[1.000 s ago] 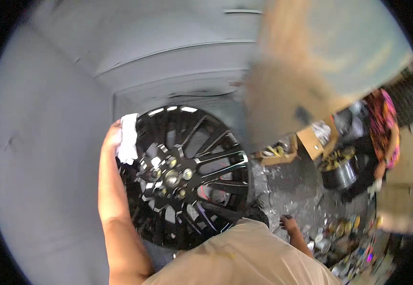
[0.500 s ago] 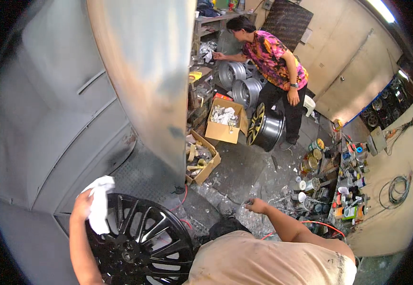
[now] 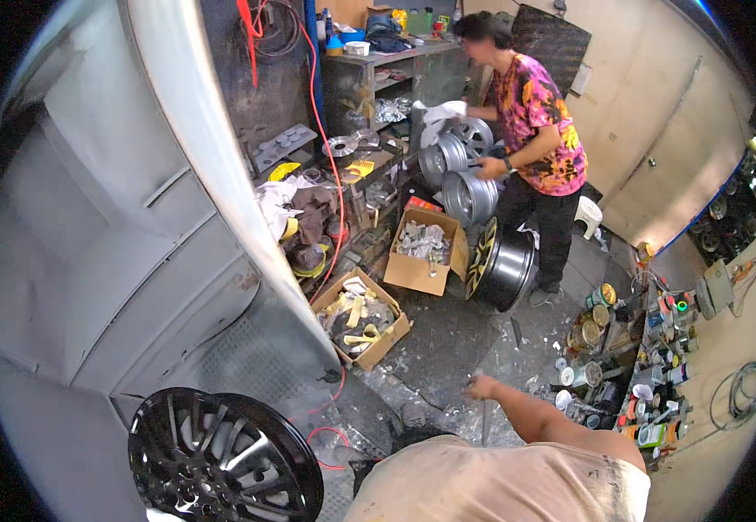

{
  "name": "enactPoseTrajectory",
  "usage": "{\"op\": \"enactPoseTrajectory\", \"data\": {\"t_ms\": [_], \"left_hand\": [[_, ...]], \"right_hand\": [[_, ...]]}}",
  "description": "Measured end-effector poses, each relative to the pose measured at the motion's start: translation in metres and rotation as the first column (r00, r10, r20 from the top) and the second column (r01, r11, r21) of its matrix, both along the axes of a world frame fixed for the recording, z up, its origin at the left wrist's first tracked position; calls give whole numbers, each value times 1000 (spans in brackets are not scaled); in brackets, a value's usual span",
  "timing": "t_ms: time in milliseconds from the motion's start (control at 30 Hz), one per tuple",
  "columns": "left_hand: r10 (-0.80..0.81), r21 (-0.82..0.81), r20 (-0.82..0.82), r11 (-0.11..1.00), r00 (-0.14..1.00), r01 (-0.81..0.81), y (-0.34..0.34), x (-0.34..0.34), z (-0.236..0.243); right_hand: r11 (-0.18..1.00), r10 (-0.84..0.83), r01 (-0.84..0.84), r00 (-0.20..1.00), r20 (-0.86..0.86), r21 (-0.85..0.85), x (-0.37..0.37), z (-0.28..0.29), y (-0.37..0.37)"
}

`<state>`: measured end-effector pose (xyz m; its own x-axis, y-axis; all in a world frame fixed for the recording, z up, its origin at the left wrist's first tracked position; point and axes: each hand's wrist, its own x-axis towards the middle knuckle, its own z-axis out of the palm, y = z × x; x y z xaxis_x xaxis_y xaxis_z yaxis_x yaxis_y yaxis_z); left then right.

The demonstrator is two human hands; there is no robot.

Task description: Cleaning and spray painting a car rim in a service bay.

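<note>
A glossy black wheel rim with many spokes stands tilted at the lower left. My left hand is out of view. A sliver of white cloth shows at the bottom edge beside the rim. My right hand is stretched forward over the floor, its fingers curled. A thin greyish thing shows just below it, blurred, and I cannot make out what it is. Farther off, a person in a bright patterned shirt holds a white cloth above silver wheel rims.
A curved pale panel rises on my left. Two cardboard boxes and a black rim with yellow spokes stand ahead. Paint cans and bottles line the right. A red hose hangs down and continues across the floor.
My left hand and most of its white cloth have gone out at the bottom. My view has shifted, uncovering the shelves behind the panel. The other person has straightened up, a white cloth in hand.
</note>
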<state>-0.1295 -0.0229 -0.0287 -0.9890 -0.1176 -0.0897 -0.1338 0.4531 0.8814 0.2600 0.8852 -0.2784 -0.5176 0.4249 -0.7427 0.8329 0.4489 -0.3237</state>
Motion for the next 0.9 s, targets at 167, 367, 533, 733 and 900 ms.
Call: {"op": "enactPoseTrajectory", "data": {"t_ms": [167, 367, 533, 733, 900], "left_hand": [[8, -45, 40, 999, 999, -6, 64, 15, 24], [-12, -138, 69, 990, 998, 21, 78, 8, 83], [-31, -168, 57, 985, 998, 40, 65, -25, 110], [-149, -188, 126, 967, 981, 171, 51, -98, 110], [-242, -142, 163, 954, 957, 265, 51, -153, 76]], "right_hand": [[998, -57, 57, 987, -148, -10, -52, 14, 37], [999, -37, 36, 999, -32, -18, -61, -11, 36], [996, 87, -85, 992, -86, 35, -59, -13, -9], [998, -59, 61, 994, -89, 17, -30, -11, -72], [989, -140, 140, 990, 21, 38, 11, -17, -135]]}}
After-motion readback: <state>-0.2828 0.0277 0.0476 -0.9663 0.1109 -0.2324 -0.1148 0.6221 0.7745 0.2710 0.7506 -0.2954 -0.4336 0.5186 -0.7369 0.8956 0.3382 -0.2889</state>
